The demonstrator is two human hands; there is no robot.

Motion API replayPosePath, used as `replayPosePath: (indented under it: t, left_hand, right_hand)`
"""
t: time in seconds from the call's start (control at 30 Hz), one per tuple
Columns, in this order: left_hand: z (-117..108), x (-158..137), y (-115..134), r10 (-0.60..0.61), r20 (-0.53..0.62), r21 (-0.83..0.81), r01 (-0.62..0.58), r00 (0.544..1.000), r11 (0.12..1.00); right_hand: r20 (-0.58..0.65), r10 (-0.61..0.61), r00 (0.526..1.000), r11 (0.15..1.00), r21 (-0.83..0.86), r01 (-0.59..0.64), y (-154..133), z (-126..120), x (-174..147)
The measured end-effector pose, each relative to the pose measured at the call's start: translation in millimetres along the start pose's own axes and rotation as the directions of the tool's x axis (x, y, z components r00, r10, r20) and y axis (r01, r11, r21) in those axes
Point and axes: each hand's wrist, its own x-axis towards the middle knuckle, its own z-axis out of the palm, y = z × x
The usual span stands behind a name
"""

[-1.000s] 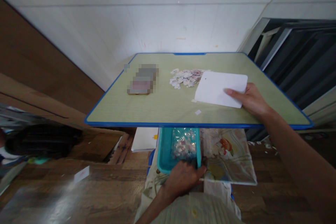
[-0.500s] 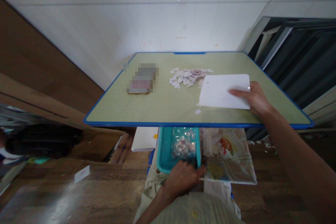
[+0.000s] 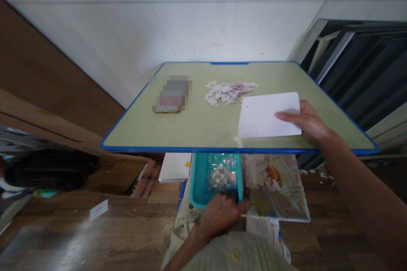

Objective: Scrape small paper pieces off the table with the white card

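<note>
White wall behind, wooden floor below, and between them a pale green tabletop (image 3: pixel 197 129) with a blue rim. Right hand (image 3: pixel 307 120) laid on a white plastic card (image 3: pixel 269 114) near the right front of the tabletop, fingers (image 3: pixel 286 116) pressed flat on top with the thumb out of sight beneath or behind, so clamped on the card as far as can be judged; card tilted with its near edge just beside the front rim, held like a scraper. Small paper scrap (image 3: pixel 238 141) lying at the card's near-left corner, right at the rim. Heap of torn paper bits (image 3: pixel 229 92) further back, just beyond the card's far-left corner, apart from it. Blurred flat object (image 3: pixel 171 98) to the left, well apart; nothing readable on it. Left hand (image 3: pixel 222 216) below the tabletop edge, fingers curled shut around the near wall of a teal tray (image 3: pixel 197 178), held under the rim directly beneath the scrap, seemingly placed to catch what falls; clear bag of paper bits (image 3: pixel 222 171) inside it. Flower-printed cloth (image 3: pixel 276 190) to the right of the tray. No brand, label or writing legible anywhere.
</note>
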Motion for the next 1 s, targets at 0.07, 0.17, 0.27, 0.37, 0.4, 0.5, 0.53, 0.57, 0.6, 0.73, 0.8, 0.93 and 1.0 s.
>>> replayPosePath:
  t: [0.07,0.17,0.27,0.37,0.4,0.5,0.53,0.57,0.6,0.73,0.8,0.93,1.0]
  left_hand:
    - [0,0,0,0.0,0.004,-0.002,0.0,1.0,1.0]
    - [-1,0,0,0.008,0.006,-0.004,-0.008,1.0,1.0]
    - [-2,0,1,-0.004,0.025,0.001,0.004,1.0,1.0]
    - [-4,0,2,-0.015,0.05,0.0,0.016,0.999,1.0]
    - [-4,0,2,-0.015,0.059,-0.003,0.015,0.998,1.0]
    - [-5,0,2,-0.02,0.063,0.001,0.02,0.998,1.0]
    - [-4,0,1,-0.018,0.056,0.003,0.018,0.998,1.0]
    - [-4,0,1,-0.016,0.043,0.004,0.015,0.999,1.0]
    - [-4,0,1,-0.013,0.029,0.004,0.013,0.999,1.0]
    - [-1,-1,0,0.008,0.009,0.007,-0.008,1.0,1.0]
    - [0,-1,0,0.014,0.02,0.007,-0.015,1.0,1.0]
    - [-1,0,0,0.017,0.011,0.005,-0.017,1.0,1.0]
    - [-2,-1,0,0.016,0.005,0.016,-0.016,1.0,1.0]
  right_hand:
    - [0.004,-0.002,1.0,1.0,0.026,0.002,0,-2,-1]
    - [0.058,0.009,0.998,0.999,-0.04,-0.006,0,-2,-1]
    - [0.129,0.008,0.992,0.993,-0.117,0.007,-1,2,-1]
    - [0.148,0.015,0.989,0.987,-0.158,0.008,-3,7,-1]
    - [0.134,0.018,0.991,0.987,-0.161,0.004,-3,8,-1]
    - [0.065,-0.011,0.998,0.99,-0.137,0.019,-3,8,-1]
    - [0.049,-0.023,0.999,0.991,-0.131,0.029,-3,7,-1]
    - [0.046,-0.03,0.999,0.991,-0.131,0.035,-3,7,-1]
    - [0.057,-0.03,0.998,0.99,-0.135,0.037,-3,6,-1]
    - [0.183,-0.006,0.983,0.988,-0.151,0.034,-3,8,0]
    - [0.229,-0.003,0.973,0.989,-0.142,0.036,-3,9,0]
    - [0.237,-0.012,0.971,0.993,-0.111,0.039,-1,9,1]
    - [0.189,-0.028,0.982,0.993,-0.105,0.048,0,9,1]
